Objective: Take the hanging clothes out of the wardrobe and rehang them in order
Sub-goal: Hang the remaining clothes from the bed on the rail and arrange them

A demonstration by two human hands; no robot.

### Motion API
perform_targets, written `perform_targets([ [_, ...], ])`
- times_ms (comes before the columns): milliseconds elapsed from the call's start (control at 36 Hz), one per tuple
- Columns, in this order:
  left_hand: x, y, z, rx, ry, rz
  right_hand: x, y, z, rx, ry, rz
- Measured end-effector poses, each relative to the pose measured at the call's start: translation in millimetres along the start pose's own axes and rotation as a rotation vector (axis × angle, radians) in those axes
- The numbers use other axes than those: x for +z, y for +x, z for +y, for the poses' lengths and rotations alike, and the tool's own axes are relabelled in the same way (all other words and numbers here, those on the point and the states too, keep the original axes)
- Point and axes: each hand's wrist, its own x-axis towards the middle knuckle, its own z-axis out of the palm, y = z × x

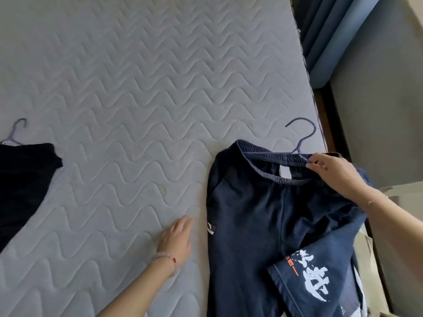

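Note:
Navy trousers (249,216) with an elastic waistband and white printed characters on one leg lie at the right side of a quilted grey mattress (137,88). A purple hanger (303,136) sticks out above the waistband, its hook pointing away from me. My right hand (332,172) pinches the waistband and the hanger's bar at the right end. My left hand (177,239) rests flat on the mattress, fingers spread, just left of the trousers and holding nothing. A black garment (23,186) on another purple hanger (14,131) lies at the left edge.
The mattress's right edge runs along a dark wooden bed frame (334,133). Blue curtains (325,30) hang at the top right beside a grey wall. Pale bags or paper (370,259) sit by the bed at the lower right.

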Motion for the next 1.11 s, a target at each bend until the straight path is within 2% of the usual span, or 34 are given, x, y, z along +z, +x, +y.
perform_targets([
  [139, -54, -37, 17, -0.068, -0.036, -0.023, -27, -56, -33, -0.028, 0.116, -0.022],
  [250, -93, -80, 25, -0.119, 0.0, -0.021, -49, -100, -67, 0.034, 0.369, 0.075],
  [306, -107, -104, 26, -0.141, -0.003, 0.0, -62, -121, -86, 0.042, 0.412, 0.115],
  [500, -132, -204, 15, -0.278, -0.186, 0.083, -90, -187, -163, -0.026, 0.542, 0.052],
  [778, -74, -378, -77, -0.607, -0.696, 0.112, -90, -281, -293, -0.182, 0.711, -0.051],
  [1028, 27, -542, -173, -0.903, -0.989, 0.291, -11, -375, -431, -0.27, 0.746, -0.156],
  [1111, 60, -586, -199, -0.929, -1.06, 0.318, 18, -402, -470, -0.26, 0.795, -0.182],
])
